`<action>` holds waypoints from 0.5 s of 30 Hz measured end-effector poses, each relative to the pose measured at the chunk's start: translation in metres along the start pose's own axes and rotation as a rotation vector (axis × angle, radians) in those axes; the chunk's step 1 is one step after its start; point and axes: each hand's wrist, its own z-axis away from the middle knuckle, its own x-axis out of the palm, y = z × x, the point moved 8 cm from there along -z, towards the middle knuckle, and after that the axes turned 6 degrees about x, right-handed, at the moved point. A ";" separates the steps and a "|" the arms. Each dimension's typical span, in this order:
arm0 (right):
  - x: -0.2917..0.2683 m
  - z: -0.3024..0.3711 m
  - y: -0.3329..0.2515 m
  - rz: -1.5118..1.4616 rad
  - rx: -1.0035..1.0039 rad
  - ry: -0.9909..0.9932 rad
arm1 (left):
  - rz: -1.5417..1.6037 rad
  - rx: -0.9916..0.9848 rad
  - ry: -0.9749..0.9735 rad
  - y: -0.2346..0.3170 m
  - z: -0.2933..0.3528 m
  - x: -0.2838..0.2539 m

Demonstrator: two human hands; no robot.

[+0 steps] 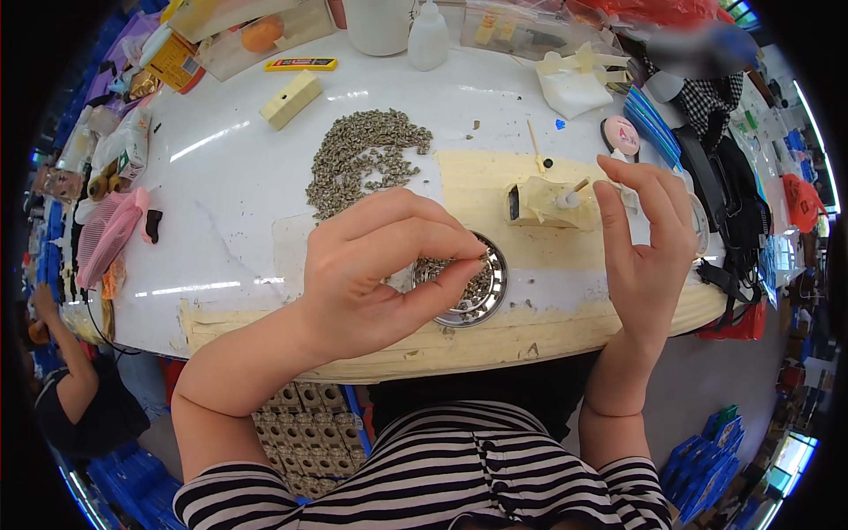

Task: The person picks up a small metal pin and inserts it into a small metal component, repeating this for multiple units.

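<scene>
My left hand (pixel 380 274) is closed in a pinch above a round metal dish (pixel 502 296) of small metal parts. Whatever sits between its thumb and fingertips is too small to make out. Behind that hand spreads a loose pile of small metal parts (pixel 362 150), partly covered by it. My right hand (pixel 652 238) is raised with thumb and forefinger apart and nothing visible between them. Just left of its fingertips stands a block wrapped in cream tape (pixel 534 205), with a white nozzle-like piece (pixel 568 200) and a thin stick on top.
A cream block (pixel 291 100) and a yellow-red strip (pixel 301 64) lie at the back left. A white squeeze bottle (pixel 428 37) stands at the back. Pink mesh (pixel 110 234) is at the left, a black bag (pixel 720 194) at the right. Another person (pixel 84 389) works at far left.
</scene>
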 end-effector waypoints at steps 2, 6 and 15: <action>0.007 -0.002 0.000 0.012 -0.014 -0.038 | -0.001 -0.001 0.001 -0.001 -0.001 0.000; 0.013 0.002 0.000 -0.007 -0.069 -0.054 | -0.005 -0.011 0.000 -0.002 0.000 0.000; -0.019 0.012 -0.016 -0.081 -0.031 0.168 | -0.001 -0.009 0.002 -0.001 0.000 0.000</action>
